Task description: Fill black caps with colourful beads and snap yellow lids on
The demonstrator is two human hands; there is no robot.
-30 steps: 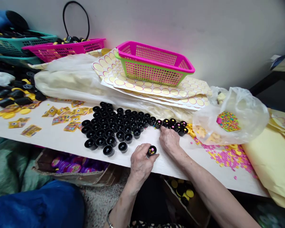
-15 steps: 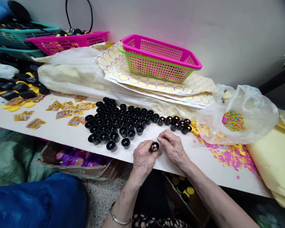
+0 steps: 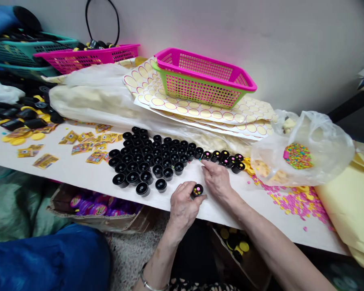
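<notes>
Near the worktop's (image 3: 75, 165) front edge, the left hand (image 3: 183, 204) grasps an upright black cup (image 3: 202, 190) holding pink and yellow sweets (image 3: 198, 188). The right hand's (image 3: 216, 178) fingertips point down just before a group of filled cups (image 3: 237, 169); whether they pinch anything I cannot tell. Loose pieces (image 3: 297, 206) lie scattered toward the right end.

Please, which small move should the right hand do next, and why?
Probably the right hand should pinch the small coloured piece lying close by and bring it to the black cup. The left hand holds this cup, open at the top, with pink and yellow pieces visible inside.
</notes>
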